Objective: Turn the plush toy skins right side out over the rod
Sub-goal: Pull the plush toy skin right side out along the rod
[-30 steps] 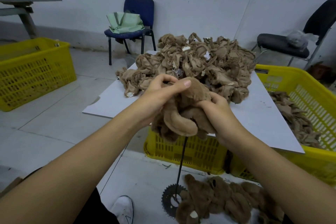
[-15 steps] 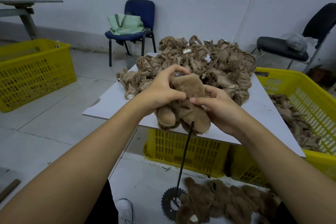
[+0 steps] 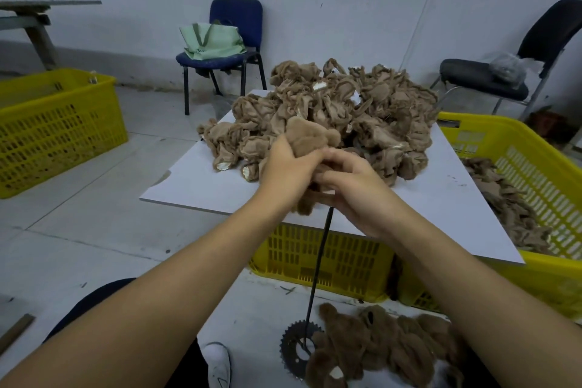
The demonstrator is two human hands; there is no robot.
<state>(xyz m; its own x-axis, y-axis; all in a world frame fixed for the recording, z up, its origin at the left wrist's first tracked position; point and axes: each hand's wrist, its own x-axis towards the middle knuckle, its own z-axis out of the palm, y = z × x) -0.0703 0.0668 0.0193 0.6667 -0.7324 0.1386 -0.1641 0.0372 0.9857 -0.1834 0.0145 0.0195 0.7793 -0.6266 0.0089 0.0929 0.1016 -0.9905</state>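
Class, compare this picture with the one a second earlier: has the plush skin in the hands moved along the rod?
Yes. The plush skin has gone up, clear of the black rod, whose bare top now shows below both hands.

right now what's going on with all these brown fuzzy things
A person is working a plush toy skin over the top of an upright black rod fixed in a sprocket base. The left hand and right hand both grip the skin. A heap of inside-out skins waits on the white board; fuzzy finished ones lie on the floor by the base.
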